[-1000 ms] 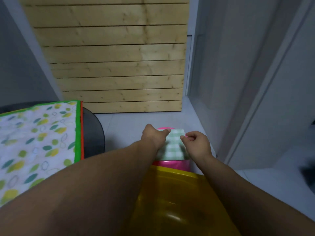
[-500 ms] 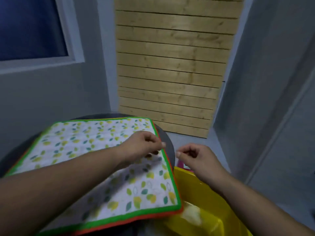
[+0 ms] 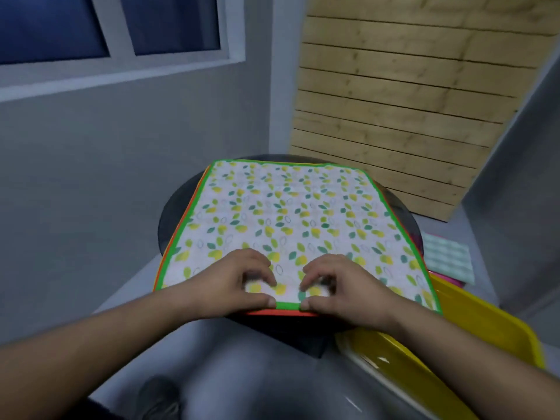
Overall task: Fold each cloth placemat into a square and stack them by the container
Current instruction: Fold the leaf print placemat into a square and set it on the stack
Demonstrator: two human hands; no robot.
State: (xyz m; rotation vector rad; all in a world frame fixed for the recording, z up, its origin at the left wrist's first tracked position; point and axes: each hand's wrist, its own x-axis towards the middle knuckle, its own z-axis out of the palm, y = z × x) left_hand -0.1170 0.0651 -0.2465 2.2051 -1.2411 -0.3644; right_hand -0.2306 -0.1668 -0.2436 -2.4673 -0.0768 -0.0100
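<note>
A white placemat (image 3: 291,219) with a leaf print and a green border lies spread flat on a round dark table (image 3: 175,207). An orange-edged mat shows beneath it along the near and left sides. My left hand (image 3: 242,280) and my right hand (image 3: 336,283) sit side by side at the middle of the near edge. Each pinches the green border, thumb at the edge and fingers curled on top. A folded green checked cloth (image 3: 447,259) lies to the right on something pink, beyond the yellow container (image 3: 472,322).
The yellow container stands low at the right, against the table. A grey wall with a window is at the left, and a wooden slat panel (image 3: 403,95) stands behind the table. Grey floor shows below, with a dark shoe (image 3: 157,398) at the bottom.
The view has swung left from the folded checked cloth to the table. Both hands left that cloth and moved to the leaf-print placemat's near edge, where they now pinch it.
</note>
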